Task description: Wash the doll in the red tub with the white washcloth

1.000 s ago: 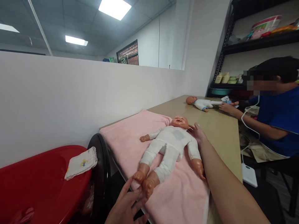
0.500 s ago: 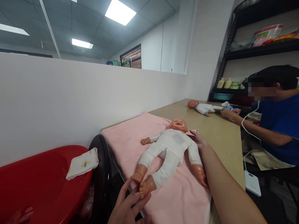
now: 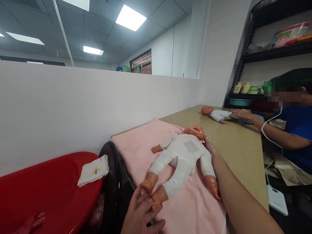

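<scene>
Baby doll [image 3: 183, 158] is lying flat on its back on the pink towel [image 3: 146, 149], head pointing away from the wearer and feet toward them, so both ends are easy to reach. Left hand [image 3: 141, 216] is at the doll's feet, fingers loosely curled around one foot — more a steadying hold than a hard squeeze. Right hand [image 3: 209, 147] is just beside the doll's head at the shoulder, tucked against or under it; it's mostly hidden behind the doll, so I can't tell if it's gripping anything. To the doll's left there's a red tub [image 3: 48, 191] with a folded cloth [image 3: 94, 170] sitting on its rim. Well beyond the doll's head, a co-worker's hand [image 3: 242, 113] rests on a second doll [image 3: 215, 114] on the same table [image 3: 234, 146].
</scene>
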